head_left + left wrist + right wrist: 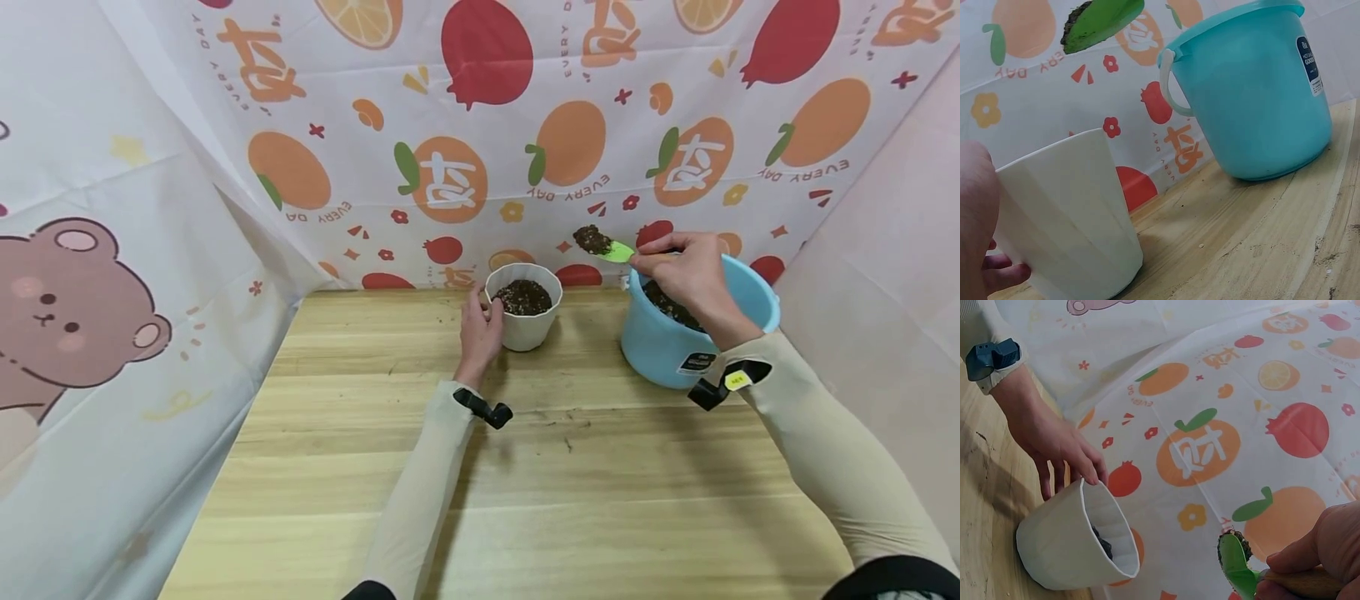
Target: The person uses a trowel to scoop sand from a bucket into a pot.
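My left hand (481,327) holds the near left side of a white faceted flowerpot (527,332), with fingertips at its rim. Dark soil (524,297) shows inside the pot, which stands upright on the table. In my right hand (692,275) is a small trowel (619,252) with a green blade, gripped by its wooden handle. A heap of soil (592,240) sits on the blade, raised between the pot and a light blue bucket (660,350). The right wrist view shows the green blade (1232,562) close up. My right hand is over the bucket's rim.
More soil (664,305) lies in the bucket, at the right of the wooden table (337,467). Crumbs of soil (567,444) are scattered on the tabletop. A fruit-printed cloth (337,225) hangs close behind the pot and bucket.
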A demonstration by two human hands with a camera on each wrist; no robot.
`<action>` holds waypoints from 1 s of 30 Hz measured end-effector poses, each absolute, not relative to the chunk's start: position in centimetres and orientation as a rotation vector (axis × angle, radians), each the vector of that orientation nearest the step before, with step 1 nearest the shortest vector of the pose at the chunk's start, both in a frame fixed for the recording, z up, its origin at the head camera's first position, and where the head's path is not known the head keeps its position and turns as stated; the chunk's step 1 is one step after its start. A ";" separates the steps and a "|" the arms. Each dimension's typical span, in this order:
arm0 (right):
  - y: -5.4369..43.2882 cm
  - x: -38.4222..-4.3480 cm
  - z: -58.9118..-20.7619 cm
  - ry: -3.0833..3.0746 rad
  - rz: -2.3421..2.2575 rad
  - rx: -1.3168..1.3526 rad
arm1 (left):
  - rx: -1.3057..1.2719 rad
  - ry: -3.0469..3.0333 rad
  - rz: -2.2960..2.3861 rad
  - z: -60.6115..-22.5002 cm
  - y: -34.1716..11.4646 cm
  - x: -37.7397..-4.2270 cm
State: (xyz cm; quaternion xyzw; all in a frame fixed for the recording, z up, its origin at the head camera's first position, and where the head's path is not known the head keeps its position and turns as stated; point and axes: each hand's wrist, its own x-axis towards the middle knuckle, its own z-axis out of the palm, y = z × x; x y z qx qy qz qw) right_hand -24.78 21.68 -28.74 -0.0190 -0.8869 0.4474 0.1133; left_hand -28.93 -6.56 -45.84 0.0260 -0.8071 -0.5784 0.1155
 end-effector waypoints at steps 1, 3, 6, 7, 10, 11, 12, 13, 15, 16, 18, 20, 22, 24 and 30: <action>21.5 -24.8 -28.8 -2.600 1.321 -0.050 | 0.071 -2.367 -1.689 -45.8 -6.6 -28.9; 21.3 -24.9 -28.9 -2.597 1.337 -0.027 | 0.061 -2.369 -1.688 -45.8 -6.6 -28.8; 20.9 -25.1 -29.1 -2.599 1.360 0.003 | 0.047 -2.363 -1.698 -45.8 -6.6 -28.8; 20.8 -25.1 -29.3 -2.604 1.364 0.005 | 0.046 -2.363 -1.696 -45.8 -6.6 -28.8; 20.4 -25.3 -29.6 -2.611 1.362 0.007 | 0.054 -2.372 -1.690 -45.9 -6.6 -28.8; 20.3 -25.3 -29.7 -2.611 1.361 0.007 | 0.058 -2.375 -1.687 -45.9 -6.6 -28.8; 20.1 -25.4 -29.8 -2.609 1.359 0.007 | 0.064 -2.380 -1.684 -45.9 -6.6 -28.7; 20.0 -25.4 -29.9 -2.606 1.358 0.009 | 0.066 -2.382 -1.680 -45.9 -6.6 -28.7; 19.7 -25.6 -30.0 -2.601 1.355 0.016 | 0.071 -2.384 -1.680 -45.9 -6.6 -28.6; 19.6 -25.6 -30.1 -2.598 1.354 0.020 | 0.073 -2.384 -1.683 -45.8 -6.7 -28.5; 19.3 -25.8 -30.2 -2.595 1.343 0.026 | 0.073 -2.383 -1.683 -45.8 -6.7 -28.5; 19.0 -25.9 -30.2 -2.590 1.334 0.032 | 0.072 -2.378 -1.687 -45.7 -6.7 -28.5; 18.8 -26.1 -30.3 -2.582 1.329 0.042 | 0.069 -2.373 -1.691 -45.7 -6.7 -28.5; 18.5 -26.2 -30.4 -2.579 1.327 0.046 | 0.063 -2.373 -1.689 -45.8 -6.7 -28.6; 17.9 -26.4 -30.7 -2.592 1.319 0.043 | 0.051 -2.382 -1.679 -45.9 -6.8 -28.7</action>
